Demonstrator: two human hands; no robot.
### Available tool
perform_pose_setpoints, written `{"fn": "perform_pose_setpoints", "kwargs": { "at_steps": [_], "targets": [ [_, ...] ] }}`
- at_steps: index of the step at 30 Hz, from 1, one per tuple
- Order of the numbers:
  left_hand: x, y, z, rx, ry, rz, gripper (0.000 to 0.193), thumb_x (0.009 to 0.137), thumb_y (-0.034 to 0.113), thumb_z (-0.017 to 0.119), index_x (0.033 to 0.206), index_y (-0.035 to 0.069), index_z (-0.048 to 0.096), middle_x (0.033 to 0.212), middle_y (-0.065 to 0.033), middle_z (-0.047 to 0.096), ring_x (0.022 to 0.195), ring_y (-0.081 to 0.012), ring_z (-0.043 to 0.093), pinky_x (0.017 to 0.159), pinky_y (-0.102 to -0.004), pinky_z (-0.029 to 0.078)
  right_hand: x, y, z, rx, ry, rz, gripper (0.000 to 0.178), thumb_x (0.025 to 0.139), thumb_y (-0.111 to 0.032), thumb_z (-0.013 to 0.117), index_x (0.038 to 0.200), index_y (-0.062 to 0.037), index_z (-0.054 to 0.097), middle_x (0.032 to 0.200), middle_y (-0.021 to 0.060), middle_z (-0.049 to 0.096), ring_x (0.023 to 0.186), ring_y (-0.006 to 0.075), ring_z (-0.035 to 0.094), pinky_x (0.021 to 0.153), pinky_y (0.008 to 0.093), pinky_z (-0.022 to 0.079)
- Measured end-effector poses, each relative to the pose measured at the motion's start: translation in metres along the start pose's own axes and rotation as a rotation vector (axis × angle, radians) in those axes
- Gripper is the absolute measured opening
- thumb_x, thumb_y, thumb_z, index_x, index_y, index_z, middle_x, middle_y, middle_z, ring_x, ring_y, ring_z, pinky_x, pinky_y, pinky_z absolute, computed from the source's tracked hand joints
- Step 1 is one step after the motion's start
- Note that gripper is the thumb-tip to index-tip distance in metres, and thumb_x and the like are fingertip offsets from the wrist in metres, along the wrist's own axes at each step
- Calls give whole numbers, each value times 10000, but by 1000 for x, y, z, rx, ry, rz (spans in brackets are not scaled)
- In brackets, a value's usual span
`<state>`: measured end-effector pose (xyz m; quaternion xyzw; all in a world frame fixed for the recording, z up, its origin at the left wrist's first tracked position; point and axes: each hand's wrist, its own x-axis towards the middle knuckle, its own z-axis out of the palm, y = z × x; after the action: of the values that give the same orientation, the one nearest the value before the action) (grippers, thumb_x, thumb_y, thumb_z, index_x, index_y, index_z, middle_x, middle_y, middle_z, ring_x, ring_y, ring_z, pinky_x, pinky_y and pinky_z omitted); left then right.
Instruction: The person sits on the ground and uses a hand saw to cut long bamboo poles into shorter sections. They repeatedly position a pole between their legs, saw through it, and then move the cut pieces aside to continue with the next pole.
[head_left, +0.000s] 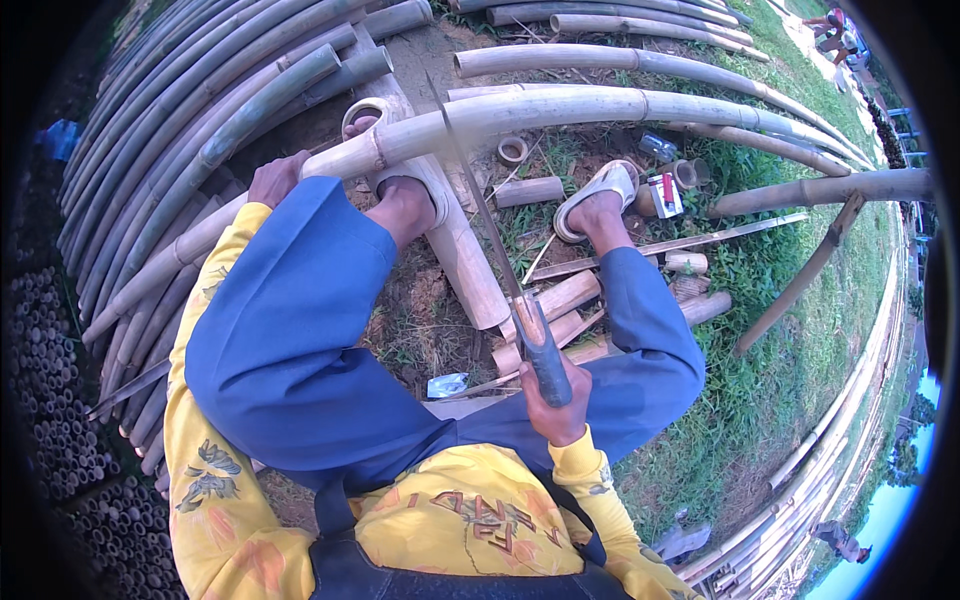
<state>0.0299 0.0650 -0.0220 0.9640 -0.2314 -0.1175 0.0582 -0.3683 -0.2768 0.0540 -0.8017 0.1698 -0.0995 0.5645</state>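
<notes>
A long pale bamboo pole (570, 106) runs from the left across in front of me to the far right. My left hand (277, 180) is closed around it beside my left knee. In my right hand (557, 400), low in the middle, is a handsaw (487, 215), gripped by its dark-wrapped handle. The narrow blade points up and away and crosses the pole just right of a node. Whether its teeth have entered the bamboo I cannot tell. Below the pole, a thick bamboo piece (465, 265) lies on the ground by my left foot.
Many bamboo poles (200, 120) are stacked at left. Cut bamboo pieces (565, 295) lie between my feet. A jar (690, 173) and a small red-and-white pack (664, 194) sit near my right foot. A propped bamboo support (805, 270) stands at right. People are in the distance.
</notes>
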Motion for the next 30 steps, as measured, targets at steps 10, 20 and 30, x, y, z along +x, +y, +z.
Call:
{"fn": "perform_pose_setpoints", "kwargs": {
  "at_steps": [10,20,30],
  "targets": [
    [-14,6,5,5,-4,-19,379,912,414,624,1148,118,618,971,-240,733,959,-466,695,798,-569,532,-16,-29,-16,-10,5,-19,147,868,-3,687,1014,12,692,730,129,665,633,196,674,613,340,511],
    [-14,5,-11,30,26,3,429,869,440,680,1152,123,620,978,-234,734,966,-465,695,807,-563,535,89,-7,47,46,-25,-29,111,874,-72,719,907,7,647,646,165,586,545,241,578,577,357,485],
    [7,-6,5,36,109,3,486,825,466,735,1156,129,621,986,-229,735,974,-464,694,817,-557,538,-73,-83,-139,-646,303,-255,154,790,-2,753,923,-13,677,714,118,622,557,300,615,546,362,479]
  ]
}}
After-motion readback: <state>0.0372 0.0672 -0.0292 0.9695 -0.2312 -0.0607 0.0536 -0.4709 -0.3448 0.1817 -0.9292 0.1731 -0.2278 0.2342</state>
